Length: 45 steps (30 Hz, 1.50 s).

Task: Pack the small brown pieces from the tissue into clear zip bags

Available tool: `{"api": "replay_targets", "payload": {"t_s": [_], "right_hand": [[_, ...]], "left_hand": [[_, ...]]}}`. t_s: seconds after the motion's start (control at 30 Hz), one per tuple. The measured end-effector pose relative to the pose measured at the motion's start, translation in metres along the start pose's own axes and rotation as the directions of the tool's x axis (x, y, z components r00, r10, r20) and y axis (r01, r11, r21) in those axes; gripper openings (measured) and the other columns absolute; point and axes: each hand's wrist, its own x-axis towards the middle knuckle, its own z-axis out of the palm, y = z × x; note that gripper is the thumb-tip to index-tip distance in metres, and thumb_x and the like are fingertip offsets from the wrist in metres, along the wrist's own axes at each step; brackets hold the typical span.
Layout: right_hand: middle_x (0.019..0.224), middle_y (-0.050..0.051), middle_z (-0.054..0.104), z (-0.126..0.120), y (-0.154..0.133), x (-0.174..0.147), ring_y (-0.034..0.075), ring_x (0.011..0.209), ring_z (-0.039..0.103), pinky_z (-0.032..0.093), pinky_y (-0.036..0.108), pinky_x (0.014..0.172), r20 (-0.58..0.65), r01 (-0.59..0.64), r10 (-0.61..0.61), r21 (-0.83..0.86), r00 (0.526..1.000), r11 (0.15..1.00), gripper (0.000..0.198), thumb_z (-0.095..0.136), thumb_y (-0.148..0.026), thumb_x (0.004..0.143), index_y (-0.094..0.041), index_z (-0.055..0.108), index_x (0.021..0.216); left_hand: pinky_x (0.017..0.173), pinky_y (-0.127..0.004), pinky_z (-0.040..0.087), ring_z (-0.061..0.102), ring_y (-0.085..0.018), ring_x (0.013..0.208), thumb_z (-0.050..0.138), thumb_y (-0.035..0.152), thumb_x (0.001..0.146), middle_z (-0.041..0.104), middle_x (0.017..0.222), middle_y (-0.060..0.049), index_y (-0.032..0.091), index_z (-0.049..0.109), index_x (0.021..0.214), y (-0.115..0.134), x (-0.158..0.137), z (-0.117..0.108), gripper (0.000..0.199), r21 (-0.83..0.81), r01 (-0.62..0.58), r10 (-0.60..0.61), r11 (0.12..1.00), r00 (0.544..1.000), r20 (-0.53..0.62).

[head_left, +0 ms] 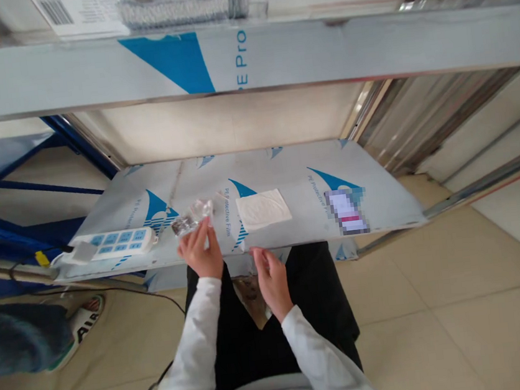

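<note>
My left hand [202, 253] is at the front part of the lower shelf, fingers drawn together at the edge of a small clear plastic bag [193, 217]. Dark small pieces show inside the bag, too small to name. By the shelf's front edge, my right hand [273, 281] has its thumb and fingers pressed together; anything between them is too small to make out. Just beyond that hand lies a flat white paper-like square [264, 209] with a faint round mark.
A white power strip [122, 243] with a plug in it lies left on the film-covered shelf [309, 214]. A blurred-out phone-like object [347, 211] lies right. An upper shelf [300, 49] crosses above, bearing a box and a grey roll. Another person's shoe [84, 324] is at left.
</note>
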Motion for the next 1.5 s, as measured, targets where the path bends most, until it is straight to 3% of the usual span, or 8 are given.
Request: {"api": "replay_targets", "payload": {"t_s": [0.2, 0.47, 0.77, 0.93, 1.1, 1.23, 1.37, 1.5], "right_hand": [[0.09, 0.009, 0.072, -0.014, -0.028, 0.01, 0.019, 0.08, 0.067, 0.053, 0.027, 0.07, 0.026, -0.126, 0.123, 0.239, 0.992, 0.963, 0.034, 0.057, -0.047, 0.086, -0.016, 0.066, 0.096], [0.076, 0.008, 0.072, -0.034, -0.02, 0.015, 0.02, 0.07, 0.067, 0.052, 0.027, 0.066, 0.079, -0.006, 0.0, 0.073, 0.997, 0.997, 0.035, 0.047, -0.039, 0.093, -0.015, 0.071, 0.085], [0.102, 0.009, 0.072, -0.034, -0.022, 0.007, 0.024, 0.095, 0.065, 0.052, 0.037, 0.089, 0.156, 0.311, -0.269, -0.457, 0.95, 0.833, 0.025, 0.051, -0.017, 0.091, -0.02, 0.073, 0.103], [0.109, 0.009, 0.07, -0.032, -0.021, 0.006, 0.023, 0.101, 0.062, 0.051, 0.037, 0.093, 0.228, 0.346, -0.276, -0.374, 0.934, 0.861, 0.032, 0.054, -0.016, 0.089, -0.019, 0.067, 0.118], [0.108, 0.01, 0.07, -0.037, -0.037, 0.002, 0.022, 0.102, 0.064, 0.051, 0.036, 0.092, 0.202, 0.281, -0.253, -0.121, 0.946, 0.952, 0.029, 0.055, -0.02, 0.087, -0.02, 0.069, 0.112], [0.094, 0.009, 0.074, -0.044, -0.044, 0.005, 0.023, 0.089, 0.069, 0.055, 0.035, 0.083, 0.198, 0.05, -0.07, 0.104, 0.978, 0.993, 0.023, 0.059, -0.033, 0.087, -0.019, 0.075, 0.097], [0.079, 0.006, 0.075, -0.055, -0.041, 0.011, 0.023, 0.078, 0.071, 0.057, 0.034, 0.071, 0.409, -0.194, 0.079, 0.246, 0.909, 0.95, 0.032, 0.059, -0.042, 0.086, -0.017, 0.076, 0.093], [0.07, 0.006, 0.073, -0.06, -0.038, 0.01, 0.02, 0.065, 0.068, 0.051, 0.027, 0.059, 0.332, -0.017, 0.003, 0.038, 0.943, 0.999, 0.031, 0.055, -0.037, 0.088, -0.016, 0.077, 0.082]], "left_hand": [[0.073, -0.033, 0.046, 0.066, -0.02, 0.077, 0.062, 0.021, 0.084, 0.076, 0.094, -0.008, 0.022, 0.075, 0.097, 0.045, -0.092, -0.014, 0.018, -0.347, -0.176, 0.214, 0.921, 0.974, 0.075], [0.088, -0.037, 0.052, 0.068, -0.023, 0.097, 0.063, 0.023, 0.081, 0.073, 0.107, -0.009, 0.02, 0.073, 0.102, 0.056, -0.086, -0.03, 0.024, -0.521, 0.054, 0.109, 0.852, 0.955, 0.277], [0.076, -0.027, 0.053, 0.07, -0.02, 0.08, 0.072, 0.04, 0.072, 0.076, 0.084, -0.006, 0.014, 0.074, 0.085, 0.073, -0.068, -0.038, 0.029, -0.447, 0.694, -0.316, 0.564, 0.682, 0.66], [0.068, -0.025, 0.052, 0.067, -0.017, 0.07, 0.079, 0.039, 0.06, 0.075, 0.075, -0.006, 0.012, 0.074, 0.077, 0.061, -0.063, -0.036, 0.032, -0.455, 0.835, -0.409, 0.309, 0.549, 0.729], [0.063, -0.023, 0.05, 0.064, -0.013, 0.064, 0.081, 0.037, 0.06, 0.073, 0.071, -0.004, 0.012, 0.074, 0.076, 0.061, -0.055, -0.044, 0.031, -0.451, 0.864, -0.343, 0.224, 0.503, 0.793], [0.063, -0.022, 0.05, 0.063, -0.013, 0.064, 0.082, 0.038, 0.059, 0.072, 0.067, -0.003, 0.013, 0.074, 0.072, 0.06, -0.045, -0.051, 0.03, -0.442, 0.862, -0.226, 0.25, 0.495, 0.839], [0.059, -0.023, 0.048, 0.06, -0.012, 0.058, 0.077, 0.041, 0.067, 0.067, 0.06, -0.002, 0.013, 0.071, 0.066, 0.056, -0.042, -0.053, 0.028, -0.424, 0.8, -0.096, 0.424, 0.506, 0.857], [0.058, -0.025, 0.046, 0.062, -0.015, 0.058, 0.069, 0.044, 0.073, 0.068, 0.062, -0.004, 0.015, 0.07, 0.068, 0.057, -0.045, -0.054, 0.03, -0.345, 0.655, -0.081, 0.672, 0.529, 0.845]]}}
